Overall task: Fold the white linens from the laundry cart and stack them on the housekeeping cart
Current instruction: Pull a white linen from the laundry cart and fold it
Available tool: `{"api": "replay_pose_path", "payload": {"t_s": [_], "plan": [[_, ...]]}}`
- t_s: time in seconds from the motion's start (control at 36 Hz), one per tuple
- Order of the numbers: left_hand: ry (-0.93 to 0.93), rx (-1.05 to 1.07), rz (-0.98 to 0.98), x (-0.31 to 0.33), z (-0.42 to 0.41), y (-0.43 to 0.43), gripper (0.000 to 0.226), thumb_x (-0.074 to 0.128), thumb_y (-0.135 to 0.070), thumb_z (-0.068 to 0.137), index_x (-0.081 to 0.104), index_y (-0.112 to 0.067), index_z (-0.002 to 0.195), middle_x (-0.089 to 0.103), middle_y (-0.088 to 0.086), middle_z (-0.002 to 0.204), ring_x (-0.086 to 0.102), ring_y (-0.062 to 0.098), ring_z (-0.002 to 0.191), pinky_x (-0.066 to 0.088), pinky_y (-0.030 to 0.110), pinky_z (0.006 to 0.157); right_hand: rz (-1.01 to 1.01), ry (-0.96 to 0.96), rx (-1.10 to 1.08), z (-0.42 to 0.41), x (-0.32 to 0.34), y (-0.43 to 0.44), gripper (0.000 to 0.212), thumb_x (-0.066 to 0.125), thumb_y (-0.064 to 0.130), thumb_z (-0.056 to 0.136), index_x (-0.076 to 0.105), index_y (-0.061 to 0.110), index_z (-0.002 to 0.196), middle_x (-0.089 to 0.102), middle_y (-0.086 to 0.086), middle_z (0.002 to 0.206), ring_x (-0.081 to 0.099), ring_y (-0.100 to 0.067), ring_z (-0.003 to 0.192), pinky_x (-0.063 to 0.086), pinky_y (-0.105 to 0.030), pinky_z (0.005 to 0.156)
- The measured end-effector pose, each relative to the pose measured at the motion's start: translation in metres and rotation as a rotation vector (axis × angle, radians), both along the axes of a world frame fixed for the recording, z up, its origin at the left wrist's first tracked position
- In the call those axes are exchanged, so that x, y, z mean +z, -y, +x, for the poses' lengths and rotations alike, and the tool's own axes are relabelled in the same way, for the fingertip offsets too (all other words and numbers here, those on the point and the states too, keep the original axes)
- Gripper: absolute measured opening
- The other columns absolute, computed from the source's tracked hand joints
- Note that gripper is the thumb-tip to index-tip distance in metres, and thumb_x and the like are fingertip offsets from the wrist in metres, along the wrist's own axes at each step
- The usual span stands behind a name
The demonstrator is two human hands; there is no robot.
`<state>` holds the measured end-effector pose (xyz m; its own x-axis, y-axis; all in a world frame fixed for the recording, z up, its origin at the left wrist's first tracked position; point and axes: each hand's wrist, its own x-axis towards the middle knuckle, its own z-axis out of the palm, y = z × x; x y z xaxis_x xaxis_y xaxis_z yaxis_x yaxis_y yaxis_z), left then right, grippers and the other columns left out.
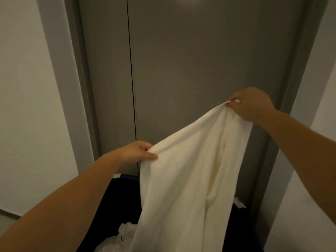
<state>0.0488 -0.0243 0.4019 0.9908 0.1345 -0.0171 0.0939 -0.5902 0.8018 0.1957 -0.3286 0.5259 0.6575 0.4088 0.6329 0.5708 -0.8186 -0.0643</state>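
Hands (138,151) (252,104) pinch a white towel (190,170) above the cart (125,197).

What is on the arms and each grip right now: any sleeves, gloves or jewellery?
The left arm and the right arm are bare to the frame edge; no sleeve shows. The left grip and the right grip wear no glove, and no watch, band or ring shows on the sides facing the camera.
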Motion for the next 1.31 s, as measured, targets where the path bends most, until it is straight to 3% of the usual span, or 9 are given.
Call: {"api": "replay_pose_path", "payload": {"t_s": [0.17, 0.39, 0.53, 0.69, 0.81, 0.89, 1.0, 1.14, 1.31], "plan": [[0.129, 0.137, 0.422, 0.012, -0.001, -0.016, 0.016, 0.073, -0.027, 0.084, 0.065, -0.013, 0.082, 0.063, 0.000, 0.079, 0.059, 0.015, 0.073, 0.047, 0.027, 0.066, 0.076, -0.036, -0.078, 0.013, -0.001, 0.016, 0.026, 0.058, 0.029, 0.092, 0.072, 0.009, 0.102, 0.066, -0.015, 0.111, 0.057, -0.036, 0.108, 0.046, -0.042, 0.091], [0.405, 0.173, 0.444, 0.024, 0.007, 0.019, 0.027, 0.064, -0.024, 0.086, 0.048, -0.024, 0.063, 0.053, -0.004, 0.066, 0.052, 0.017, 0.066, 0.040, 0.031, 0.060, -0.119, -0.364, 0.240, -0.007, -0.035, -0.013, 0.023, 0.079, 0.020, 0.076, 0.075, 0.011, 0.097, 0.065, 0.000, 0.093, 0.058, -0.011, 0.095, 0.034, -0.012, 0.068], [0.426, 0.165, 0.489, 0.025, 0.014, 0.042, 0.026, 0.059, -0.017, 0.083, 0.045, -0.026, 0.063, 0.052, -0.006, 0.065, 0.051, 0.017, 0.065, 0.040, 0.030, 0.059, -0.168, -0.520, 0.470, -0.039, -0.062, -0.053, 0.038, 0.083, 0.035, 0.071, 0.075, 0.017, 0.103, 0.065, 0.011, 0.093, 0.057, 0.001, 0.089, 0.037, -0.001, 0.071], [0.439, 0.179, 0.466, 0.022, 0.017, 0.049, 0.027, 0.061, -0.018, 0.081, 0.043, -0.027, 0.063, 0.051, -0.006, 0.064, 0.049, 0.016, 0.062, 0.039, 0.031, 0.057, -0.062, -0.661, 0.554, -0.056, -0.091, -0.085, 0.029, 0.081, 0.052, 0.066, 0.076, 0.026, 0.077, 0.070, 0.002, 0.077, 0.059, -0.007, 0.071, 0.044, -0.023, 0.068], [0.444, 0.171, 0.450, 0.020, 0.016, 0.046, 0.029, 0.061, -0.017, 0.080, 0.040, -0.026, 0.061, 0.048, -0.006, 0.062, 0.043, 0.014, 0.059, 0.036, 0.031, 0.056, -0.059, -0.641, 0.527, -0.057, -0.101, -0.097, 0.024, 0.076, 0.037, 0.077, 0.075, 0.013, 0.074, 0.059, -0.006, 0.064, 0.048, -0.011, 0.058, 0.038, -0.028, 0.058], [0.442, 0.153, 0.401, 0.017, 0.014, 0.043, 0.031, 0.061, -0.014, 0.080, 0.039, -0.024, 0.060, 0.044, -0.006, 0.060, 0.038, 0.013, 0.058, 0.033, 0.031, 0.056, -0.067, -0.581, 0.491, -0.055, -0.107, -0.104, 0.023, 0.065, 0.022, 0.085, 0.070, 0.003, 0.073, 0.054, -0.006, 0.061, 0.047, -0.017, 0.056, 0.036, -0.032, 0.056], [0.301, 0.053, 0.302, 0.013, 0.003, 0.033, 0.023, 0.071, -0.021, 0.081, 0.051, -0.019, 0.070, 0.052, -0.006, 0.066, 0.046, 0.010, 0.059, 0.039, 0.027, 0.056, -0.139, -0.444, 0.398, -0.046, -0.094, -0.095, 0.021, 0.056, 0.018, 0.089, 0.075, 0.014, 0.097, 0.070, -0.003, 0.096, 0.062, -0.021, 0.087, 0.049, -0.033, 0.075], [0.024, -0.036, -0.069, 0.001, -0.011, 0.025, 0.018, 0.064, -0.029, 0.091, 0.069, -0.014, 0.098, 0.072, 0.001, 0.094, 0.066, 0.014, 0.085, 0.052, 0.030, 0.080, -0.183, -0.252, 0.340, -0.041, -0.067, -0.086, 0.025, 0.052, 0.020, 0.091, 0.074, 0.016, 0.103, 0.070, -0.004, 0.108, 0.061, -0.026, 0.100, 0.049, -0.032, 0.083], [-0.129, -0.122, -0.391, -0.003, -0.014, 0.017, 0.011, 0.052, -0.014, 0.097, 0.061, -0.008, 0.097, 0.064, 0.003, 0.080, 0.060, 0.014, 0.064, 0.048, 0.029, 0.060, -0.114, -0.048, 0.357, -0.040, -0.023, -0.075, 0.024, 0.054, 0.016, 0.091, 0.073, 0.013, 0.105, 0.070, -0.008, 0.108, 0.061, -0.029, 0.104, 0.045, -0.032, 0.084]]}}
